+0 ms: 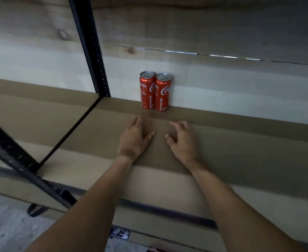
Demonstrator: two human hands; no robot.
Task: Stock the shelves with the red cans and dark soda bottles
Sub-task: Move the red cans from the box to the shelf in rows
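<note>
Two slim red cans stand upright and touching at the back of the brown shelf board [240, 151], against the pale wooden wall: the left can [147, 90] and the right can [162, 92]. My left hand [135, 137] and my right hand [182, 139] hover just in front of the cans, palms down, fingers apart, holding nothing. A small gap separates each hand from the cans. No dark soda bottle is in view.
A black metal upright [89, 44] rises at the shelf's back left, and another black post [22, 166] slants across the near left. A black front rail [167, 213] edges the shelf. The grey floor [7, 233] lies below left.
</note>
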